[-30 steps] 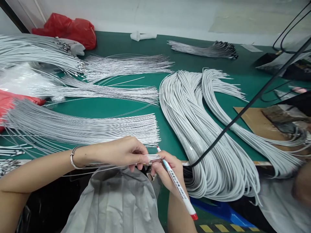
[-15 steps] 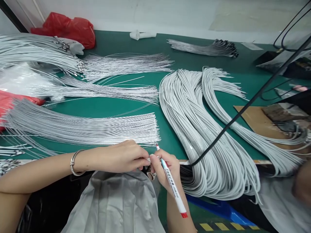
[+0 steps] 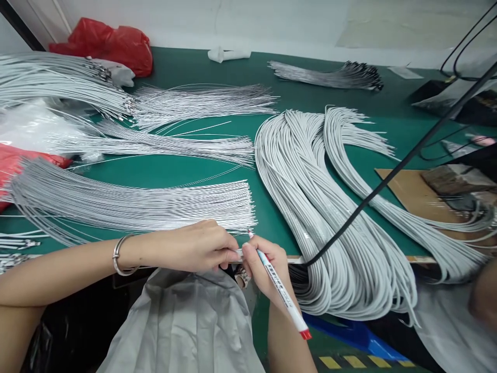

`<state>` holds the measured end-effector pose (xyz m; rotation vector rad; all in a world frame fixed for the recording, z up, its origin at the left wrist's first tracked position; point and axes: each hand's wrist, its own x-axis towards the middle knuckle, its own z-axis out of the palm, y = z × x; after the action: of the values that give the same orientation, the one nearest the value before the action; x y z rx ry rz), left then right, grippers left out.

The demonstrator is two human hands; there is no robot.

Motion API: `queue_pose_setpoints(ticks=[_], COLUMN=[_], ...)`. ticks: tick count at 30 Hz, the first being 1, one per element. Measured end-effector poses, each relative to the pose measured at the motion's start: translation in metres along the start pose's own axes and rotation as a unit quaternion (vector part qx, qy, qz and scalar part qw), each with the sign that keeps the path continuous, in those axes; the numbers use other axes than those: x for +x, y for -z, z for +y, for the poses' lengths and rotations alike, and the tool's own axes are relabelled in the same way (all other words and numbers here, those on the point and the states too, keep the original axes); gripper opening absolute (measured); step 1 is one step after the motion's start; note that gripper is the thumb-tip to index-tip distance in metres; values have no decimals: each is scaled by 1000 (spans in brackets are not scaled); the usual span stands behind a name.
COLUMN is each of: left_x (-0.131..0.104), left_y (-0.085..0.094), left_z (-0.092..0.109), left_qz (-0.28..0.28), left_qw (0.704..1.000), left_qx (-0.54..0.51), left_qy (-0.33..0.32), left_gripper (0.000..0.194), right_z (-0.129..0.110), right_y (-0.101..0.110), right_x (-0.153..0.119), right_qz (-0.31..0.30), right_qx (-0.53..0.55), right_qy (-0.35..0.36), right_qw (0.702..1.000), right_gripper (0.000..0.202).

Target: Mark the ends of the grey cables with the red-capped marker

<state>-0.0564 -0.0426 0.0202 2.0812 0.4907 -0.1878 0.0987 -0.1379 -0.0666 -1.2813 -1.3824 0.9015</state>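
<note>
Pen (image 3: pixel 280 294), white with red at both ends, slants across the right hand (image 3: pixel 266 261), its tip pointing up past the forefinger and its other end down over the wrist. That hand is closed on the pen, and its thumb and forefinger also meet at a small pale piece (image 3: pixel 239 254). Left hand (image 3: pixel 207 246) is narrow too, thumb and forefinger pinching the same piece from the other side; its remaining fingers are folded and what they hold I cannot tell.

A second ago more of the pale piece showed between the hands; now the fingertips are nearly touching and only a sliver is visible. Judging by that, the work has become close and fine, mostly hidden by the fingers. The pen has hardly shifted.

Counting: one pen, two hands, one bracelet (image 3: pixel 125 255) on the left wrist. On the green table (image 3: pixel 143 173) lie three bundles of thin wire at left, upper (image 3: pixel 205 101), middle (image 3: pixel 186 145) and lower (image 3: pixel 147 204), plus a fourth bundle (image 3: pixel 322 76) at the back. Two looped bundles of grey cable sit to the right, one thick (image 3: pixel 310 197), one slimmer (image 3: pixel 419 230). Single wires are too many to count. Two red bags, one far (image 3: pixel 108 49), one near (image 3: pixel 10 155), are at left.
</note>
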Motion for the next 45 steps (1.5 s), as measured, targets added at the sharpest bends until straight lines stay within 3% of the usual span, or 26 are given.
queue_pose_setpoints(ticks=[6, 9, 11, 17, 23, 29, 33, 35, 38, 40, 45], left_x=[1, 0, -1, -3, -2, -2, -4, -5, -5, -4, -1], left_y=[-2, 0, 3, 8, 9, 6, 9, 10, 10, 7, 1], left_z=[-3, -7, -9, -7, -3, -7, -2, 2, 5, 4, 3], left_qz=[19, 19, 20, 29, 41, 52, 46, 26, -15, -32, 15], left_qw=[999, 991, 982, 974, 978, 982, 988, 993, 998, 999, 998], left_qx=[-37, -128, -182, -224, -202, -180, -148, -117, -52, -34, -45], left_qy=[24, 36, 35, 34, 36, 20, 13, 17, 14, 5, 28], left_gripper=[29, 29, 31, 31, 32, 36, 33, 29, 26, 27, 27], right_z=[1, 4, 6, 12, 4, 6, 8, 5, -2, -7, -11], right_y=[-6, -9, -12, -24, -33, -36, -27, -17, -3, 2, 0], right_x=[0, -2, -5, -14, -10, -14, -13, -8, 0, 2, -1], right_qz=[61, 140, 192, 186, 226, 206, 205, 154, 22, -25, 41], right_qx=[-8, 5, -5, -38, -104, -112, -50, -11, -9, -29, -64], right_qy=[11, 59, 98, 124, 173, 179, 104, 68, 53, 55, 50], right_qw=[998, 988, 977, 974, 953, 956, 972, 986, 998, 998, 996], right_gripper=[36, 18, 26, 40, 55, 59, 35, 20, 30, 35, 37])
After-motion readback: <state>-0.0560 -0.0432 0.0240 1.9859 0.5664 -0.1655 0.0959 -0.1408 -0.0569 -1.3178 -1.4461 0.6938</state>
